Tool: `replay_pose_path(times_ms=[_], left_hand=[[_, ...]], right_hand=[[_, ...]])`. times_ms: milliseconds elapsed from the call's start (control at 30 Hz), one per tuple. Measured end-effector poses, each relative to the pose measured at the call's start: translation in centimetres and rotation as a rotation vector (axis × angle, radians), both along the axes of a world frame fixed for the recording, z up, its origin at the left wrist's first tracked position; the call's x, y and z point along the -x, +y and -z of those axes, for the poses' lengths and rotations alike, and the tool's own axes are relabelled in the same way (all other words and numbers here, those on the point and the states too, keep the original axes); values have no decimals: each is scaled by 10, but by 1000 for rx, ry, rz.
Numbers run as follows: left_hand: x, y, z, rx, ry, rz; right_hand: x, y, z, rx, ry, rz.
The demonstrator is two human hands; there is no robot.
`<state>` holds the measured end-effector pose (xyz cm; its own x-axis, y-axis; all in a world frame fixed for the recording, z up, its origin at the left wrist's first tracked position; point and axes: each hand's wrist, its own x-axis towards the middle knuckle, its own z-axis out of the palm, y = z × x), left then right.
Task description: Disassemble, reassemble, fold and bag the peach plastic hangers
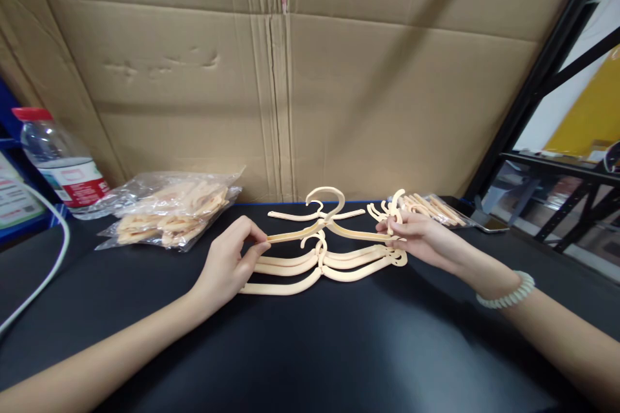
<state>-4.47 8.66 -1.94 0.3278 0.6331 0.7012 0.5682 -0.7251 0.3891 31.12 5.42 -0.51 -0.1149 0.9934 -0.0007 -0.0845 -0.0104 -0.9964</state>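
My left hand [227, 258] pinches the left end of a cream plastic clothes hanger [295, 233] between thumb and fingers. At its other end, my right hand [421, 239] is closed around the right arm of the same hanger. A cream hooked piece [398, 206] rises at the right fingertips; whether it is held too, I cannot tell. The held hanger overlaps several matching hangers [290, 287] lying in front of it on the black table, with the left ends partly hidden by my left hand. Behind lies another hanger [290, 216], its middle partly covered by the held one's hook.
A clear bag of cream hangers [169, 213] lies at the left, beside a red-capped water bottle [72, 171]. Right of centre is a clear packet of cream pieces [438, 210]. Cardboard [194, 77] stands behind; a white cable [61, 245] crosses the left side.
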Motion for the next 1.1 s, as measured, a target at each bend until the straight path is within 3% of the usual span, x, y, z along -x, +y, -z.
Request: replay_pose_path(times_ms=[200,367,1100], left_hand=[[-1,1,0,-3,-14,-8],[-1,1,-1,-14,-13,4],[-1,3,1,-37,-24,-15]], right_hand=[[0,-3,-5,127,123,-66],[3,-5,-6,137,153,-95],[7,-5,-5,26,228,81]])
